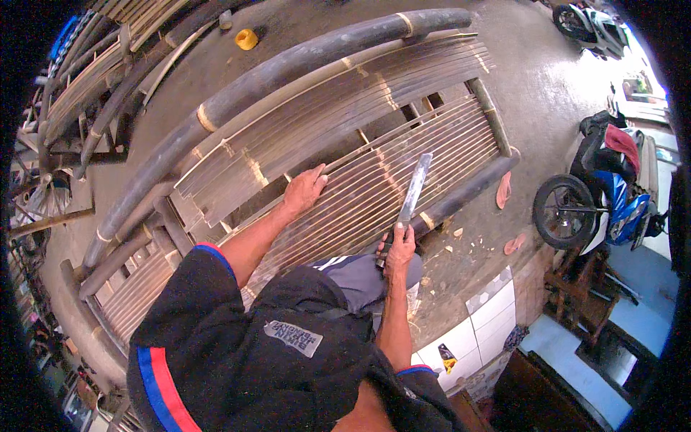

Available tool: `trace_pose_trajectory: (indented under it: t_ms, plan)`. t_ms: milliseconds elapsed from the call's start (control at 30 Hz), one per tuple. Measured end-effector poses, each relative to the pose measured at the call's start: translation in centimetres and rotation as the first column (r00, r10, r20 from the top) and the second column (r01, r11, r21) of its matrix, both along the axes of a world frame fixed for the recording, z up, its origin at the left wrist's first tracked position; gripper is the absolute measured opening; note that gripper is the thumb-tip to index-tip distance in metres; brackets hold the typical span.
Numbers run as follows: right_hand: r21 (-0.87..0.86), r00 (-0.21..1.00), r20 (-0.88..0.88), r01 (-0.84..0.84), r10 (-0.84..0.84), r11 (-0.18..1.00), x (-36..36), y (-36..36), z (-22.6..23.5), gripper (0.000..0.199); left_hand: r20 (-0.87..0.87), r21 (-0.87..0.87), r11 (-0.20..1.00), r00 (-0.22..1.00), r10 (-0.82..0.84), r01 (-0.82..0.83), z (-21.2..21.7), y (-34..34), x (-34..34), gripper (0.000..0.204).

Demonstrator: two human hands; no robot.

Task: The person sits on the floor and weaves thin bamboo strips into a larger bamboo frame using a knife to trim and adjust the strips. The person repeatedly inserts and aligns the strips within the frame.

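Observation:
A long bamboo bench (432, 144) with a seat of thin parallel slats lies across the middle, right before me. My left hand (305, 193) rests on the slats near the seat's far edge, its fingers stretched out and nothing seen held in it. In my right hand (397, 252) is the handle of a long knife (415, 191), fingers wrapped round it. The worn, pale blade points up and away over the slats. Beyond the seat, a slatted backrest (309, 129) leans below a thick dark bamboo rail (266, 75).
Pale chips (448, 249) and two pink sandals (504, 189) lie on the floor at right. A blue motorbike (612, 198) stands further right. Behind the bench sits a yellow tape roll (246, 39). More bamboo furniture (108, 86) fills the far left. White tiles (493, 313) edge the near right.

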State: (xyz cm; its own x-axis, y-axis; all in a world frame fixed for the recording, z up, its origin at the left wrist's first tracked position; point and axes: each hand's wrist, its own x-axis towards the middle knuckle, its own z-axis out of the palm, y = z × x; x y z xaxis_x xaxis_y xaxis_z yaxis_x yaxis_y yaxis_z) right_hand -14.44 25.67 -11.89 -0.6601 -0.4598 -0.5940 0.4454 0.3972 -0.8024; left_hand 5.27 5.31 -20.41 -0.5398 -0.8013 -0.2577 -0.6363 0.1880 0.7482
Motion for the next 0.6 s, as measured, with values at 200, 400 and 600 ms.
trace_pose_trajectory:
  t_ms: [200, 400, 600]
  plan:
    - [0.019, 0.999, -0.046, -0.013, 0.014, 1.000, 0.5, -0.7, -1.2, 0.022, -0.078, -0.006, 0.996, 0.993, 0.088, -0.089, -0.2, -1.7, 0.6, 0.057]
    - [0.050, 0.995, -0.074, -0.063, 0.066, 0.997, 0.2, -1.1, -1.8, 0.021, 0.131, -0.004, 0.995, 0.987, -0.094, 0.096, 1.2, -0.7, -1.1, 0.060]
    - [0.088, 0.996, -0.061, -0.060, 0.066, 0.994, 0.4, -2.4, -3.3, 0.022, 0.316, -0.127, 0.960, 0.928, -0.199, 0.249, 2.3, -0.7, -1.6, 0.066]
